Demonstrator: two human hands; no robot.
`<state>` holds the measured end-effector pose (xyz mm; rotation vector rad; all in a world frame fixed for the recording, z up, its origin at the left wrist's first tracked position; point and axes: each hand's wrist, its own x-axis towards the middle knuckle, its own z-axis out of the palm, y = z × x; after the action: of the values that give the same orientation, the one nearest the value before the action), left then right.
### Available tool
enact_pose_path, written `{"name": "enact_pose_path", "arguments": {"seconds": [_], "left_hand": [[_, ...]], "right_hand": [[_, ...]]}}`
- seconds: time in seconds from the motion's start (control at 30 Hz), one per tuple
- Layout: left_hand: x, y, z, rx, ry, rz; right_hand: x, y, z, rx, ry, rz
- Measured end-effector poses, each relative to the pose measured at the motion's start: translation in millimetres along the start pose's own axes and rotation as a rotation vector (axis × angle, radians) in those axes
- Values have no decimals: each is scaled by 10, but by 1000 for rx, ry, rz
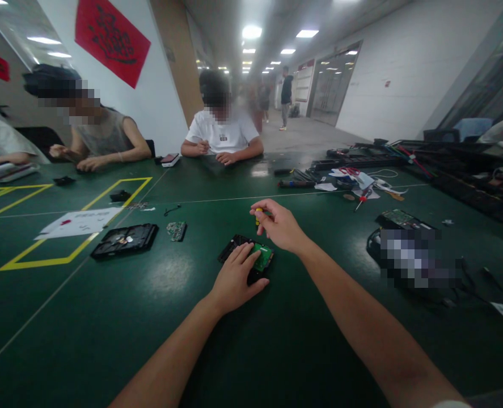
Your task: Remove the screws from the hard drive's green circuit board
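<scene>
In the head view a black hard drive (229,249) with a green circuit board (264,258) facing up lies on the table in front of me. My left hand (234,283) rests across it, fingers stretched out over the board and thumb spread along the near side. Above the drive's far right edge, my right hand (279,224) pinches a small screwdriver with a yellow handle (258,218), held upright. The screwdriver's tip is too small to make out, so whether it touches the drive I cannot tell.
On the dark green table (106,328) lie another black drive casing (126,241), a loose circuit board (176,230) and a paper sheet (79,223). A red screwdriver (363,198), cables and drive parts fill the right. People (221,130) sit across the table.
</scene>
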<state>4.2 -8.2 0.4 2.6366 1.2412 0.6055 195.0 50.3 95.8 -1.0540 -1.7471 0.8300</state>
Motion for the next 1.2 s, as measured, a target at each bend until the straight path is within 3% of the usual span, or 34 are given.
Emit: {"name": "enact_pose_path", "arguments": {"seconds": [0.3, 0.57, 0.97, 1.2], "left_hand": [[-4, 8, -12, -2, -13, -22], [-1, 8, -12, -6, -10, -14], [0, 16, -21, 3, -11, -14], [-3, 14, -35, -2, -17, -15]], "right_hand": [[-11, 4, -11, -52, 59, 31], [9, -13, 11, 112, 17, 71], [2, -34, -63, -56, -34, -1], [-32, -29, 2, 38, 10, 102]]}}
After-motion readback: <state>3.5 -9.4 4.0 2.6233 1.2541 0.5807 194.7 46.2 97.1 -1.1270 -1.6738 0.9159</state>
